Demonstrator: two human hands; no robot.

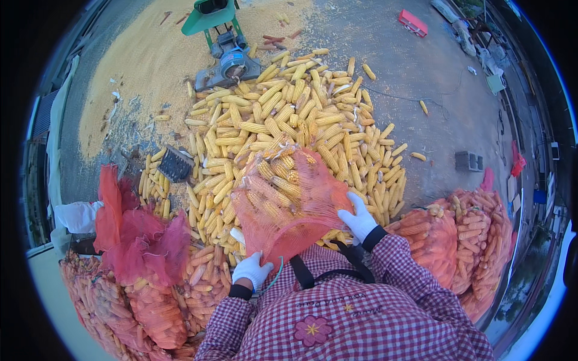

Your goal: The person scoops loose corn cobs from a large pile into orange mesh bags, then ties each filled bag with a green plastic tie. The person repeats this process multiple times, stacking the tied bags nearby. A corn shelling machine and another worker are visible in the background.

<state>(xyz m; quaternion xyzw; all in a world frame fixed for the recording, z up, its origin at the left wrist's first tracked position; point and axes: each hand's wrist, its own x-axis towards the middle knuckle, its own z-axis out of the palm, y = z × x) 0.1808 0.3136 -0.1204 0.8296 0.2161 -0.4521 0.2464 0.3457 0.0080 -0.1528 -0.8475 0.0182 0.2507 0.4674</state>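
Observation:
My left hand (253, 270), in a white glove, grips the near left edge of a red mesh sack (298, 225) beside a green drawstring (275, 275). My right hand (359, 217), gloved too, holds the sack's right edge. The mouth of the sack faces me, and its far part holds or lies over some corn cobs; the mesh blurs which. Beneath and beyond it spreads a big heap of yellow corn cobs (280, 108). The fingertips of both hands are partly hidden by the mesh.
A green and grey corn sheller (232, 63) stands behind the heap, near spread kernels (131, 58). Full mesh sacks lie at right (424, 239) and left (158, 311), with empty red mesh sacks (140, 239) on the left ones. A dark basket (175, 164) and a grey hollow block (468, 161) flank the heap.

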